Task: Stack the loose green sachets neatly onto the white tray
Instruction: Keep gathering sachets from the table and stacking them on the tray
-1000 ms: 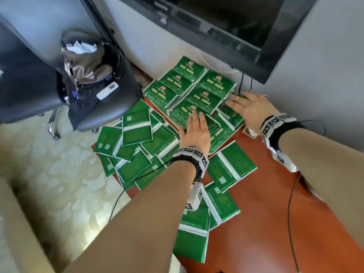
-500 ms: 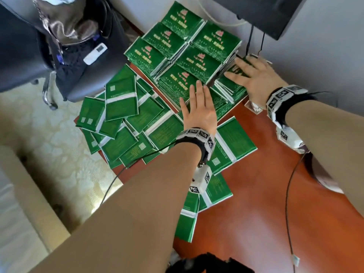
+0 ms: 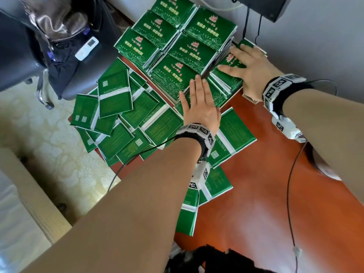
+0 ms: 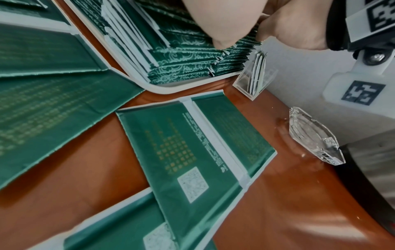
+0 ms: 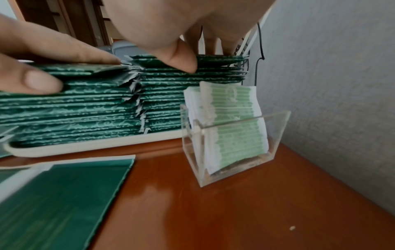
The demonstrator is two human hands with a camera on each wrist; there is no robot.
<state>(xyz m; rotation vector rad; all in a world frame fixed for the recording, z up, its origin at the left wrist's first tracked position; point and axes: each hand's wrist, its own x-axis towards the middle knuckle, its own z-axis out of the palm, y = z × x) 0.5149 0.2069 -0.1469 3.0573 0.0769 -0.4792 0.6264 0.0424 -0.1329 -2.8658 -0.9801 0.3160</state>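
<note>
Fingers of the left hand (image 3: 199, 107) lie straight and flat on the stacked sachets (image 3: 177, 56), gripping nothing; the right hand (image 3: 249, 69) presses likewise, outstretched, on the stack nearest the wall. Those stacks fill the white tray (image 5: 85, 145). Loose sachets (image 3: 122, 123) lie scattered on the wooden table (image 3: 256, 194), beside a clear holder (image 5: 235, 143).

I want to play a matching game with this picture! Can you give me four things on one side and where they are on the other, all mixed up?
Things:
1. left hand
2. white tray
3. clear box
4. bag

Places:
A. on the chair
B. under the stacked sachets
C. flat on the nearest stack
D. by the wall, beside the tray

Pairs: 1-C, 2-B, 3-D, 4-A
</note>
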